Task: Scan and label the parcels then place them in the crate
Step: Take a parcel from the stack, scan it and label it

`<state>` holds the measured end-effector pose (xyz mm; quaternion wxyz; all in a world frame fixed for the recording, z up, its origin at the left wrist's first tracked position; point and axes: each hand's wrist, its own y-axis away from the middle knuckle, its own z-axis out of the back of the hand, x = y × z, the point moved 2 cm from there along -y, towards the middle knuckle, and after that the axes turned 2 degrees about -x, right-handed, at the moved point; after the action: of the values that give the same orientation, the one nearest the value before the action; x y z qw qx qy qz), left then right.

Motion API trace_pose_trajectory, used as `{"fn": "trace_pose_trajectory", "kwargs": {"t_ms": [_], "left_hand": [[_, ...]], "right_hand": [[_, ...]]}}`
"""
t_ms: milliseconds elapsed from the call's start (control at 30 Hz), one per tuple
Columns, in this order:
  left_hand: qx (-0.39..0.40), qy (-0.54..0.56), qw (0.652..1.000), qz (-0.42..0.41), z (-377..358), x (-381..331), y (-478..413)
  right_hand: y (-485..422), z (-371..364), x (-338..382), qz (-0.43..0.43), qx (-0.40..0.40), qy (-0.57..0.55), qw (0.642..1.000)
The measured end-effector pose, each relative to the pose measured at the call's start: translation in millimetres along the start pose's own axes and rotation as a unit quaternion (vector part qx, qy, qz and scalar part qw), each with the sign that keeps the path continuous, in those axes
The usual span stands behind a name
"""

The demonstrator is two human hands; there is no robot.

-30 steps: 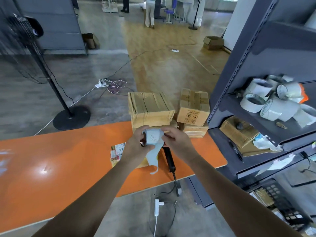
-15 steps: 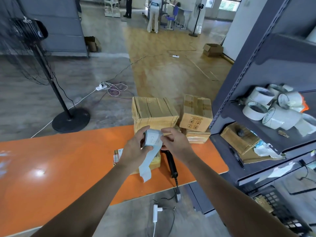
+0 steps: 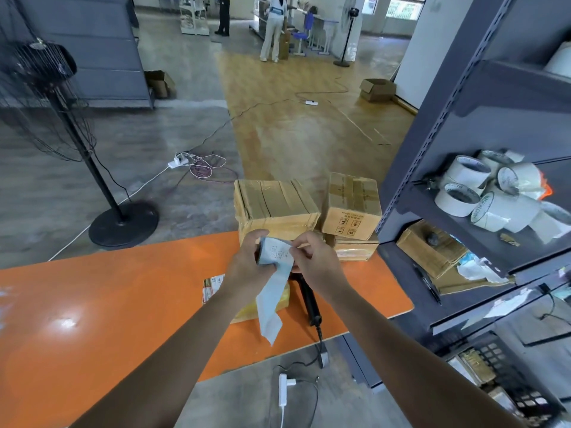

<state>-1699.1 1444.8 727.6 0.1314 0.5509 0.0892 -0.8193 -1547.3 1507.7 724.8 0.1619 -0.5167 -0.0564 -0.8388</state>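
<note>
Far to my left a standing fan [image 3: 89, 162] rises from its round base on the grey floor, beyond the orange tabletop [image 3: 92, 319] that runs across in front of me. Near the middle of the tabletop lies a small flat parcel [image 3: 213, 288], mostly hidden under my left wrist, with a printed sticker showing at its left end. My left hand [image 3: 247, 270] hovers above it, fingers curled around a pale blue label strip [image 3: 272, 301] whose loose tail hangs down over the parcel toward the tabletop's near edge. At the top of the strip a printed label faces me, and my right hand [image 3: 319, 267] has its thumb and fingers pinched on that label's upper right edge. What else my left palm may hold behind the strip I cannot tell. Just right of the parcel, under my right wrist, a black scanner [image 3: 309, 304] lies on the tabletop, its cable dropping over the edge. Behind my hands a large taped box [image 3: 275, 205] sits at the tabletop's far edge, with a smaller box [image 3: 352, 208] stacked on another just beside it. To the right stands a dark metal shelf [image 3: 457, 125] carrying a heap of tape rolls [image 3: 482, 193], and low down under it is a black slotted crate [image 3: 494, 350].
</note>
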Motion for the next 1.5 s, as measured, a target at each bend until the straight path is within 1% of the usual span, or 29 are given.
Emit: {"fn": "trace_pose_trajectory", "kwargs": {"t_ms": [67, 133, 233, 300, 367, 467, 567, 633, 700, 800, 933, 1033, 1100, 1233, 1300, 1400, 1500], "left_hand": [[-0.005, 0.035, 0.999, 0.032, -2, -4, -4], [-0.002, 0.059, 0.997, 0.044, -5, -6, -9], [0.002, 0.075, 0.996, 0.038, -13, -8, -15], [-0.002, 0.064, 0.997, 0.033, -18, -9, -15], [-0.003, 0.055, 0.998, 0.028, -23, -10, -15], [0.017, 0.057, 0.998, 0.015, -31, -9, -13], [0.038, 0.059, 0.997, 0.017, -38, -7, -13], [0.056, 0.083, 0.995, 0.025, -43, -5, -14], [0.086, 0.105, 0.990, 0.030, -48, -3, -15], [0.118, 0.102, 0.987, 0.031, -57, -4, -17], [0.152, 0.126, 0.979, 0.059, -75, -5, -20], [0.163, 0.145, 0.972, 0.085, -92, -5, -20], [0.139, 0.149, 0.973, 0.106, -104, -5, -22], [0.048, 0.181, 0.968, 0.170, -126, -3, -30], [-0.004, 0.186, 0.960, 0.209, -139, -3, -35], [-0.052, 0.158, 0.953, 0.253, -159, 0, -44], [-0.055, 0.122, 0.953, 0.270, -176, 3, -51]], "right_hand": [[2, 1, -1, -0.004, 0.016, -0.010, 1.000], [5, 5, -3, -0.002, 0.042, -0.032, 0.999], [6, 13, -6, -0.013, 0.075, -0.044, 0.996], [8, 19, -9, -0.026, 0.086, -0.073, 0.993], [10, 27, -11, -0.052, 0.077, -0.125, 0.988], [13, 37, -16, -0.089, 0.056, -0.184, 0.977], [15, 43, -20, -0.114, 0.050, -0.203, 0.971], [15, 47, -24, -0.136, 0.038, -0.221, 0.965], [14, 51, -29, -0.170, 0.018, -0.239, 0.956], [11, 60, -39, -0.214, 0.008, -0.238, 0.947], [7, 71, -57, -0.265, -0.004, -0.248, 0.932], [2, 81, -71, -0.282, -0.027, -0.247, 0.927], [-1, 87, -83, -0.282, -0.046, -0.225, 0.932], [-11, 105, -105, -0.260, -0.084, -0.088, 0.958], [-17, 118, -113, -0.228, -0.093, -0.017, 0.969], [-22, 135, -126, -0.161, -0.069, 0.095, 0.980], [-26, 148, -139, -0.095, -0.030, 0.199, 0.975]]}}
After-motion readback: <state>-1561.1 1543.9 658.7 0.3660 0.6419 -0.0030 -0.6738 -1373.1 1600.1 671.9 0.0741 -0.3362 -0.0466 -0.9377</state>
